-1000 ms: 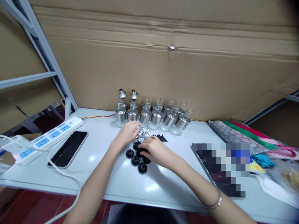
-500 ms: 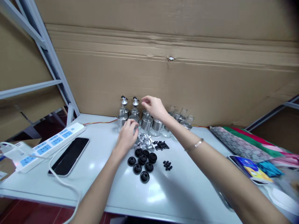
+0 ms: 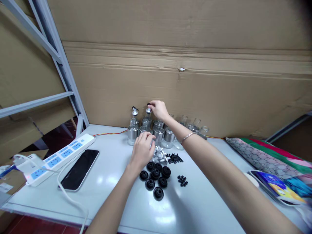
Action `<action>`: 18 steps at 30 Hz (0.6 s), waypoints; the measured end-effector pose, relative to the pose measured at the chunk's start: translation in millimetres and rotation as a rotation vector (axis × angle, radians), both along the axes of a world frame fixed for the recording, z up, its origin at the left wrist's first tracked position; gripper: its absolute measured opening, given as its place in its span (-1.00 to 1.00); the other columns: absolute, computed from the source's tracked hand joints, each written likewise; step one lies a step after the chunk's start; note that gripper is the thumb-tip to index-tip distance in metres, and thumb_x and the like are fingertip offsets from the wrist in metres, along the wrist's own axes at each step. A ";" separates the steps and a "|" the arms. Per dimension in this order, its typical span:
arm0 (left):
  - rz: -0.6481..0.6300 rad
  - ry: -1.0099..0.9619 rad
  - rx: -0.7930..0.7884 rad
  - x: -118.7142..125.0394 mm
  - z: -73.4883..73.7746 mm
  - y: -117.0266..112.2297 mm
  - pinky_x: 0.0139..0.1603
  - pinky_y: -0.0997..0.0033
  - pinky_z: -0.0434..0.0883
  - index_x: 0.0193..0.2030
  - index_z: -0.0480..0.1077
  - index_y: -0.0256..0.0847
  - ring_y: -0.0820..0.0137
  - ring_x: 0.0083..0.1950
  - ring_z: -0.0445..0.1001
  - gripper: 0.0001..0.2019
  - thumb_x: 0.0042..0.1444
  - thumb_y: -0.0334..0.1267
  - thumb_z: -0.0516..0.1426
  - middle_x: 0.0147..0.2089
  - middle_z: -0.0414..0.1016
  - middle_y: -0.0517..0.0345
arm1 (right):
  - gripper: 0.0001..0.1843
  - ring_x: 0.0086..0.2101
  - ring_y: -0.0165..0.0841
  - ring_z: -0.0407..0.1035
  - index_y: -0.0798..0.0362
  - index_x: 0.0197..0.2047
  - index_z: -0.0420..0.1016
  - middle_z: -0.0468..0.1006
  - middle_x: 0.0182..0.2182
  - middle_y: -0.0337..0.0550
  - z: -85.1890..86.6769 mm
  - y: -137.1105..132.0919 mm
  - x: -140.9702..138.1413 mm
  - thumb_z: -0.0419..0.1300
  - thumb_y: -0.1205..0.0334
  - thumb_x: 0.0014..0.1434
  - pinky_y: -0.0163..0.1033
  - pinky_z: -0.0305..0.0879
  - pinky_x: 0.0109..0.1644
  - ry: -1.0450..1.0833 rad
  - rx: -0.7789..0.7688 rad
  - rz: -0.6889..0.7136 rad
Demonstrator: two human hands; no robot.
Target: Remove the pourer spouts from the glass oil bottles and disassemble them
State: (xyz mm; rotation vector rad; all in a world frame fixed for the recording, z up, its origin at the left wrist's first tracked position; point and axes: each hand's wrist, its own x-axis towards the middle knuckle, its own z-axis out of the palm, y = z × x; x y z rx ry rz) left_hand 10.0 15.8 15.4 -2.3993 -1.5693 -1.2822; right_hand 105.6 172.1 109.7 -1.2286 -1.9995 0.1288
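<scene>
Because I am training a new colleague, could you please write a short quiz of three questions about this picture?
1. Which of the two hands is at a silver pourer top?
2. True or false: the black-screened phone lies beside the white power strip.
3. Which of these is nearest the table's front edge?
A) bottles
B) silver parts
C) black stoppers

Key: 1. The right hand. 2. True. 3. C.
</scene>
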 end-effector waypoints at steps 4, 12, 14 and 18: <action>-0.015 -0.218 0.078 3.1 -2.4 0.7 0.13 0.15 0.31 0.00 0.27 -0.20 0.25 0.09 0.31 -0.76 0.19 -0.39 0.01 0.00 0.34 -0.02 | -0.81 -0.21 -0.31 0.42 0.13 -0.19 0.50 0.57 -0.24 -0.05 44.8 -15.4 21.7 0.06 0.33 0.23 -0.20 0.28 -0.06 0.138 0.152 -0.005; -0.101 -0.611 0.142 9.0 8.7 -12.9 0.24 0.16 0.25 0.22 0.02 -0.14 0.19 0.29 0.17 -0.39 0.10 -0.04 0.15 0.27 0.14 -0.12 | -0.66 -0.23 -0.44 0.42 -0.07 -0.16 0.27 0.36 -0.27 -0.23 64.6 -104.9 40.4 -0.21 -0.04 0.34 -0.26 0.34 -0.19 0.681 0.352 0.276; -0.233 -0.638 -0.020 11.3 14.6 -19.4 0.21 0.17 0.29 0.20 0.08 -0.15 0.18 0.22 0.28 -0.38 0.05 -0.03 0.18 0.22 0.25 -0.09 | -0.81 -0.37 -0.48 0.39 -0.05 -0.25 0.20 0.32 -0.36 -0.29 42.0 -128.0 38.0 -0.08 0.05 0.31 -0.30 0.35 -0.24 0.806 0.205 0.374; -0.404 -0.573 -0.424 18.5 19.6 -28.2 -0.22 0.32 0.46 -0.03 0.28 -0.22 0.28 -0.21 0.48 -0.49 -0.12 -0.13 0.29 -0.18 0.49 0.07 | -0.81 -0.45 -0.46 0.34 -0.03 -0.31 0.16 0.33 -0.43 -0.28 6.6 -151.3 35.7 -0.02 0.05 0.26 -0.31 0.34 -0.36 0.889 -0.096 0.510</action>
